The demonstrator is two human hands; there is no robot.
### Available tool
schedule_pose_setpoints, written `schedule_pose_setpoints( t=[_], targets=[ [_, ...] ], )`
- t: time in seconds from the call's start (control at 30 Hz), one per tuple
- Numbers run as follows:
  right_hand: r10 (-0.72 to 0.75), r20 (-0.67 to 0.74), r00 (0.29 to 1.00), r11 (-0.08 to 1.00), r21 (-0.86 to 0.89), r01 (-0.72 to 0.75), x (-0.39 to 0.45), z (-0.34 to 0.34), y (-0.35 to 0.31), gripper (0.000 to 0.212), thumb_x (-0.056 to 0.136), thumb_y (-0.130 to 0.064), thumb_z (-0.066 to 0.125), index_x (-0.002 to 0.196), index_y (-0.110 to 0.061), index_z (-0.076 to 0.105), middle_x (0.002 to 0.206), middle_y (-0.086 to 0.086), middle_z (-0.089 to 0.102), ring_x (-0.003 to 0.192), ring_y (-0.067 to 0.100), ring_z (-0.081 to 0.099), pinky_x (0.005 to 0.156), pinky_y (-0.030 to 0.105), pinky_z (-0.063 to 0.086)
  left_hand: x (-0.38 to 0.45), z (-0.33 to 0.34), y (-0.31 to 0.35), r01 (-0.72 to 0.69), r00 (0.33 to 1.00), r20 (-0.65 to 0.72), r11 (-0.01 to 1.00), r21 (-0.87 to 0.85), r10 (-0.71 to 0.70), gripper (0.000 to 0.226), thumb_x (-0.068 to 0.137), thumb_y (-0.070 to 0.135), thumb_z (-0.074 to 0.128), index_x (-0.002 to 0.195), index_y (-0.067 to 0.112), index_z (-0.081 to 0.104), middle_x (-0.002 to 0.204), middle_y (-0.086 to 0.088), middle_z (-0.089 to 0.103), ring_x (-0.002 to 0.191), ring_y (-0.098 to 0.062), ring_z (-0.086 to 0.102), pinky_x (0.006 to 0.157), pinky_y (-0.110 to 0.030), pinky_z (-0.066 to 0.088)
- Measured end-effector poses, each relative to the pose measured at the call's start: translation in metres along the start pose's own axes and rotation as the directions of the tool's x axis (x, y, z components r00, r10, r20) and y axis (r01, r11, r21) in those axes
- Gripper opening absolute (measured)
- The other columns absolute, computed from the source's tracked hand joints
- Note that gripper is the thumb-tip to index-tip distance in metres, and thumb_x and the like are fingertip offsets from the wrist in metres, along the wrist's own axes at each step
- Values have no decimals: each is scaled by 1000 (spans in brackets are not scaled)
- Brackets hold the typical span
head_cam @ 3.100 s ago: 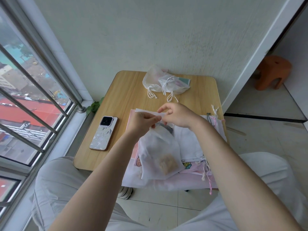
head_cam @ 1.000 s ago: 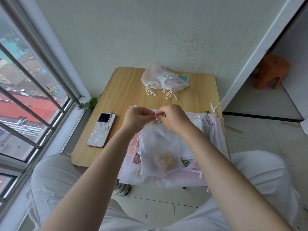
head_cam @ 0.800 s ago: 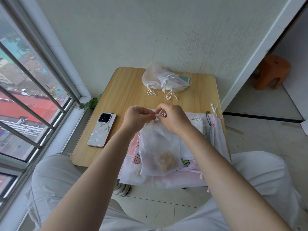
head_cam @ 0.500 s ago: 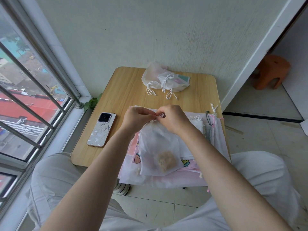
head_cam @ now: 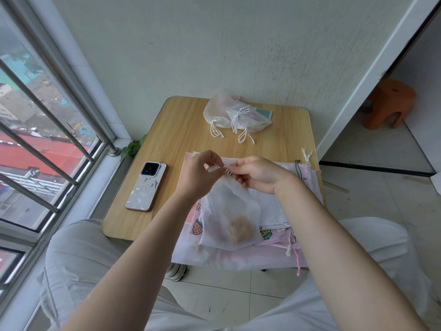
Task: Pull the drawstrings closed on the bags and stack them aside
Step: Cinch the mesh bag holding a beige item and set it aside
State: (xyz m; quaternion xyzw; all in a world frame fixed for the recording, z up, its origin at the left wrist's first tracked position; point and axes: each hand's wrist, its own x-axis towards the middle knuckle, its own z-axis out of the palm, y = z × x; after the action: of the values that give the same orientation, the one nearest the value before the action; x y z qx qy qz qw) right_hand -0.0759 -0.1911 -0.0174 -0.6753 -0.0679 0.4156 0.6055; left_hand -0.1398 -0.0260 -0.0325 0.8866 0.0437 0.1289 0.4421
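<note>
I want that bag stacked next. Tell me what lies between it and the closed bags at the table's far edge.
Nothing visible: bare wooden table separates the translucent white drawstring bag from the pile of closed white bags. The phone lies off left.

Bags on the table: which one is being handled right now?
The sheer white bag with a tan lump inside, nearest the person; left hand and right hand pinch its drawstring top. The tied bags lie untouched at the far edge.

You have a single wide-angle view, worn on your head, looking forward and steeply down onto the small light-wood table with rounded corners [head_cam: 181,130]. It sits close: your forearms and lap fill the near frame below the table, the pale wall beyond it.
</note>
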Motion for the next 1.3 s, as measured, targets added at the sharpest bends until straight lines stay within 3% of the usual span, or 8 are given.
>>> schedule_pose_setpoints(
  t=[0.23, 0.4, 0.63, 0.73, 0.9, 1.13, 1.23, 1.3],
  targets=[
    [56, -65, 996, 986, 160, -45, 8, -2, 8, 11, 94, -8, 59, 85, -5, 65, 73, 6, 53, 59, 12, 44, 53, 22, 35, -4, 4, 0, 9, 1000, 14, 996, 83, -11, 12, 74, 35, 79, 83, 30, 73, 92, 14, 56, 90, 5, 48, 74, -5, 33],
    [16, -100, 995, 988, 153, -1, 7, -1, 7, 6, 89, -1, 64, 91, -4, 69, 73, 6, 60, 61, 11, 52, 57, 21, 42, 3, 5, 4, 109, 994, 2, 972, 210, -112, 16, 82, 36, 75, 81, 21, 71, 68, 16, 55, 61, 1, 50, 53, -10, 35],
    [-108, -406, 907, 992, -102, 73, 10, -10, 9, 7, 83, -6, 74, 87, -2, 70, 74, 9, 68, 64, 17, 62, 66, 26, 56, 18, -9, 8, 363, 852, 398, 932, 23, -341, 25, 95, 21, 50, 74, 9, 57, 68, 3, 50, 61, -14, 43, 58, -25, 38],
    [-182, -524, 832, 963, -267, 43, 13, -22, 14, 12, 84, -13, 74, 81, -3, 69, 64, 4, 65, 54, 13, 57, 53, 20, 49, 19, -24, 5, 244, 798, 510, 946, 215, -322, 29, 97, 24, 50, 71, 9, 51, 63, 2, 45, 55, -12, 39, 54, -22, 35],
    [-326, -525, 787, 845, -535, -7, 21, -21, 18, 19, 86, -22, 72, 77, -5, 70, 68, 0, 65, 59, 11, 53, 62, 23, 41, 25, -31, -2, 59, 758, 565, 897, 437, -325, 27, 88, 22, 58, 67, 10, 45, 64, -2, 39, 56, -15, 32, 53, -26, 29],
    [-315, -517, 796, 890, -452, 58, 20, -22, 13, 17, 84, -20, 74, 71, -11, 68, 60, -3, 62, 51, 5, 50, 60, 23, 43, 31, -20, -11, 16, 894, 415, 938, 347, -169, 23, 83, 42, 69, 86, 20, 64, 78, 5, 58, 69, -14, 54, 60, -23, 41],
    [-311, -464, 829, 907, -405, 114, 15, -19, 1, 12, 84, -19, 75, 78, -11, 70, 59, -2, 60, 46, 3, 48, 54, 18, 41, 35, -12, 1, -59, 863, 490, 938, 340, -123, 53, 73, 54, 76, 118, 32, 61, 100, 3, 56, 87, -13, 55, 76, -25, 42],
    [-306, -436, 846, 915, -379, 136, 12, -18, -7, 14, 84, -24, 76, 86, -11, 72, 60, -1, 60, 49, 5, 49, 52, 20, 41, 40, -3, 3, -93, 843, 513, 895, 437, -163, 48, 75, 47, 77, 117, 28, 65, 104, 2, 58, 90, -14, 54, 76, -25, 42]
  ],
)
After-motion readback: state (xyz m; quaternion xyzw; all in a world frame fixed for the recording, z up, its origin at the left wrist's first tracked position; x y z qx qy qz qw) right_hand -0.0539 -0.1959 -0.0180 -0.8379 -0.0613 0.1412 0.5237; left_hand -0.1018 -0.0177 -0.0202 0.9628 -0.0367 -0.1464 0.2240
